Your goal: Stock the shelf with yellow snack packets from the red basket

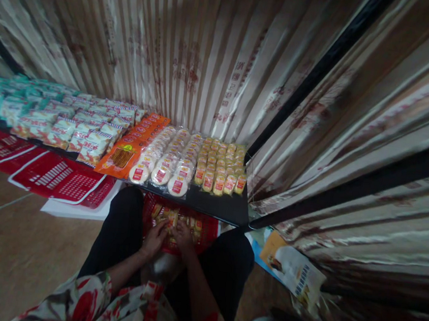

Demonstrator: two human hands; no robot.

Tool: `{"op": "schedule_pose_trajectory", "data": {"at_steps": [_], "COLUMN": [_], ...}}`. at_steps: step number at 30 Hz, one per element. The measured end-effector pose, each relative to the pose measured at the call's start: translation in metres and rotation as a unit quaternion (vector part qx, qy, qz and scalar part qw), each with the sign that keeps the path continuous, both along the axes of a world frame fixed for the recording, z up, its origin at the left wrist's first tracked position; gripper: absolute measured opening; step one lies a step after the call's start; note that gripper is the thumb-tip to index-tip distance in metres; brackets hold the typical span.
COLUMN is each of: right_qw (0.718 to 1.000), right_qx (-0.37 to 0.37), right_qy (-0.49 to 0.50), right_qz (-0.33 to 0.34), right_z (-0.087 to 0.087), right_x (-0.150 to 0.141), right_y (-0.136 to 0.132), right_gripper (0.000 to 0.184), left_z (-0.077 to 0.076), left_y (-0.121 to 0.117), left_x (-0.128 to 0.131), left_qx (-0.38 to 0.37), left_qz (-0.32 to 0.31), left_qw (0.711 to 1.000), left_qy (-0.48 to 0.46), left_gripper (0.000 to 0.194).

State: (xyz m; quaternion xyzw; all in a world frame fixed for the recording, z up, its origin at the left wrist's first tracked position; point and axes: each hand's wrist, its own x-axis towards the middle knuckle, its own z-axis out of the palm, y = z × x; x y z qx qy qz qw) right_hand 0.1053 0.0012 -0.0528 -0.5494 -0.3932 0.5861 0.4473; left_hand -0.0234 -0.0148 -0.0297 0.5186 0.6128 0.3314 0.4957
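My left hand (154, 238) and my right hand (184, 238) reach down between my knees into a red basket (207, 231) that holds small yellow-wrapped snack packs (172, 220). Both hands rest on the packs with fingers curled. Whether either one grips a pack is hidden in the dim blur. Just above the basket a dark shelf (217, 207) carries rows of the same small yellow packs (220, 169), round white cakes in clear wrap (166, 158), orange flat packets (131, 146) and green-and-white bags (50, 115).
Empty red baskets (55, 179) lie stacked on the floor at the left under the shelf. A striped printed curtain hangs behind and to the right. Loose papers and a printed bag (295, 271) lie on the floor at the right.
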Motion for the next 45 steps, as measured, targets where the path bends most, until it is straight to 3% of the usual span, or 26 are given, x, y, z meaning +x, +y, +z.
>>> {"op": "schedule_pose_trajectory", "data": {"at_steps": [10, 18, 24, 29, 39, 45], "right_qw": [0.998, 0.996, 0.994, 0.991, 0.946, 0.924], "right_qx": [0.037, 0.044, 0.055, 0.102, 0.171, 0.170], "right_qy": [-0.050, -0.049, -0.050, -0.062, -0.254, -0.310], "right_qz": [0.031, -0.059, -0.077, -0.067, -0.108, -0.143], "right_z": [0.015, 0.029, 0.054, 0.078, 0.113, 0.130], "right_x": [0.012, 0.017, 0.021, 0.028, 0.043, 0.043], "right_y": [-0.005, -0.016, -0.025, -0.025, 0.002, 0.024], "right_gripper": [0.034, 0.035, 0.033, 0.037, 0.037, 0.038], "left_z": [0.019, 0.029, 0.039, 0.055, 0.107, 0.120], "left_y": [-0.010, -0.017, -0.017, -0.009, 0.023, 0.043], "left_x": [0.005, 0.009, 0.018, 0.028, 0.048, 0.057], "left_qx": [0.048, 0.160, 0.207, 0.226, 0.244, 0.232], "left_qz": [-0.013, -0.029, -0.052, -0.050, -0.023, -0.012], "left_qw": [0.996, 0.982, 0.973, 0.971, 0.969, 0.972], "left_qy": [0.079, 0.094, 0.094, 0.056, 0.032, 0.027], "left_gripper": [0.043, 0.045, 0.046, 0.043, 0.034, 0.038]}}
